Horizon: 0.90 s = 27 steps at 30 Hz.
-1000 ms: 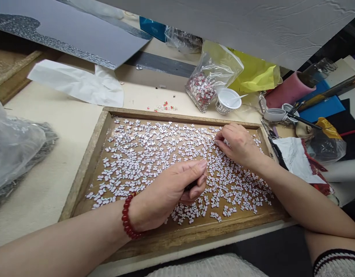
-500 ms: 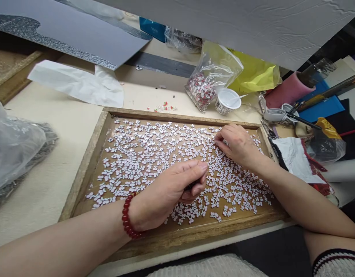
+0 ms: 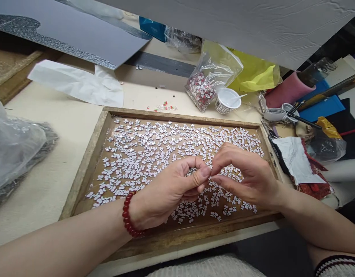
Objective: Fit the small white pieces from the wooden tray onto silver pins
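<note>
A shallow wooden tray (image 3: 88, 161) lies in front of me, strewn with several small white flower-shaped pieces (image 3: 143, 150). My left hand (image 3: 168, 192), with a red bead bracelet (image 3: 128, 219) on its wrist, hovers over the tray's near middle, curled round a small bunch of shiny silvery bits (image 3: 191, 171). My right hand (image 3: 246, 177) is right beside it, thumb and forefinger pinched together at the left hand's fingertips. What that pinch holds is too small to make out.
Behind the tray stand a clear bag of red and white pieces (image 3: 202, 90), a small white cup (image 3: 227, 100) and a yellow bag (image 3: 252, 75). Tools, rolls and wrappers (image 3: 298, 154) crowd the right. A plastic bag (image 3: 13, 142) lies left; white paper (image 3: 79, 84) at the back.
My right hand has left the tray's far right area and come back toward me to meet the left hand. The left hand has turned slightly, so the silvery bunch shows.
</note>
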Tool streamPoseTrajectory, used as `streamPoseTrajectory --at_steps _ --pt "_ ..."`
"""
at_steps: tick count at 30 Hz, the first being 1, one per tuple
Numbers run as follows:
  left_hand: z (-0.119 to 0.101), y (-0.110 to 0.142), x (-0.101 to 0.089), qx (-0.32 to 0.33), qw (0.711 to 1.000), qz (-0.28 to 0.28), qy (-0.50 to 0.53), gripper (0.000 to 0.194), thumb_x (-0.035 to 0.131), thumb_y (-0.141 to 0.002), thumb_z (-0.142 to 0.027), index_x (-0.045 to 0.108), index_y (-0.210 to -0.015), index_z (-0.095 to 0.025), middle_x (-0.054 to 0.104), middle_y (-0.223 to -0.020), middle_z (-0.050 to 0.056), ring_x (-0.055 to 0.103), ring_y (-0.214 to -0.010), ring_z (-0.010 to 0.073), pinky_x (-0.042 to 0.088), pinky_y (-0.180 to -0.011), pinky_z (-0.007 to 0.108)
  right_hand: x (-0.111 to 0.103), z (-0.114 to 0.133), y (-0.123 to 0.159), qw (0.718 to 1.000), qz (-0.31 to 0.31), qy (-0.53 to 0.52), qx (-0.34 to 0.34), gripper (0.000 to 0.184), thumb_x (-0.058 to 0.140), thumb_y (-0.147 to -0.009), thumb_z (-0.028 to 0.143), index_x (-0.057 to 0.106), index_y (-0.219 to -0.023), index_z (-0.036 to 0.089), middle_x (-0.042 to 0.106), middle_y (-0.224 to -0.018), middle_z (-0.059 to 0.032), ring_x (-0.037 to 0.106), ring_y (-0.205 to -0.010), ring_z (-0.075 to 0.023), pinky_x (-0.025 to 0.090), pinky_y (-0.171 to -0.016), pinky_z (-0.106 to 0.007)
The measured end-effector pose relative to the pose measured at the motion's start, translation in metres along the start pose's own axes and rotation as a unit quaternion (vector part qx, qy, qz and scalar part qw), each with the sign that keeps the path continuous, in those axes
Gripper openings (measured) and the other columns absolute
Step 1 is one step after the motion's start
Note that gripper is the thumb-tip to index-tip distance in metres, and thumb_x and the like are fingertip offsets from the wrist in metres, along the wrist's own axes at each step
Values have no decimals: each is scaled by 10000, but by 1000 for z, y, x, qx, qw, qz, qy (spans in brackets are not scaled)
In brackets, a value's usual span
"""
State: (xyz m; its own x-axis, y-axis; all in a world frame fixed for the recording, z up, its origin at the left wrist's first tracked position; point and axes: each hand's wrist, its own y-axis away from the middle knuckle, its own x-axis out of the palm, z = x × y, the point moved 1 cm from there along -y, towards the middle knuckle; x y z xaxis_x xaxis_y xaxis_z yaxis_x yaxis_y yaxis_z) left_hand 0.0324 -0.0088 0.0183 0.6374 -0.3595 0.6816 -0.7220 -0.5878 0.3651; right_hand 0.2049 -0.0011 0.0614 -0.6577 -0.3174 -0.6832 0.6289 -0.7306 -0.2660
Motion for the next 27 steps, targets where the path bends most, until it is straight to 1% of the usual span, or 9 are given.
streamPoseTrajectory --at_steps 3,11,14,17,19,21,23,27 --pt "1 0 0 -1 1000 4 2 263 619 -844 -367 456 -768 -176 425 -547 -83 220 -468 51 146 -451 211 1 -1 1 999 -36 14 -5 30 570 -839 166 581 -861 184 631 -747 -19 571 -717 -125 475 -694 -312" --pt "1 0 1 -2 1000 18 6 261 626 -840 -362 462 -769 -171 450 -554 -73 236 -479 54 141 -460 220 4 0 1 999 -39 -5 -24 36 597 -825 157 573 -845 174 624 -747 -18 575 -721 -120 475 -703 -310" --pt "0 1 2 -3 1000 21 4 276 571 -870 -394 478 -752 -163 461 -575 -62 244 -477 50 163 -461 214 1 -4 -2 999 -48 4 -18 32 584 -829 149 563 -822 173 614 -737 -14 565 -714 -115 471 -683 -294" --pt "0 2 2 -19 1000 -4 8 273 457 -923 -402 538 -827 -160 490 -642 -39 293 -502 55 227 -489 208 -5 -23 -7 994 -75 77 29 51 566 -837 168 550 -792 186 614 -752 -16 558 -725 -124 463 -673 -289" --pt "0 2 1 -32 999 -17 12 225 435 -933 -348 552 -883 -162 500 -677 -32 303 -510 55 237 -500 211 -7 -41 -11 984 -80 153 54 61 550 -830 159 550 -775 186 612 -756 -26 543 -739 -140 448 -688 -301" --pt "0 2 2 -42 999 -13 9 172 450 -926 -293 547 -898 -154 490 -675 -35 283 -501 49 205 -487 212 -5 -56 -13 976 -62 202 53 63 537 -822 152 550 -768 180 605 -751 -35 531 -741 -151 433 -696 -307" --pt "0 2 2 -49 999 1 -2 139 469 -920 -267 536 -901 -147 463 -644 -48 254 -489 46 160 -473 218 -1 -67 -15 968 -38 244 51 74 518 -825 150 546 -761 175 598 -751 -42 519 -751 -161 420 -710 -315" --pt "0 1 2 -50 998 24 -16 130 495 -923 -284 505 -902 -156 428 -597 -71 208 -471 42 110 -462 230 7 -74 -17 950 9 307 61 97 494 -836 159 543 -753 177 602 -769 -48 499 -785 -177 393 -743 -326"
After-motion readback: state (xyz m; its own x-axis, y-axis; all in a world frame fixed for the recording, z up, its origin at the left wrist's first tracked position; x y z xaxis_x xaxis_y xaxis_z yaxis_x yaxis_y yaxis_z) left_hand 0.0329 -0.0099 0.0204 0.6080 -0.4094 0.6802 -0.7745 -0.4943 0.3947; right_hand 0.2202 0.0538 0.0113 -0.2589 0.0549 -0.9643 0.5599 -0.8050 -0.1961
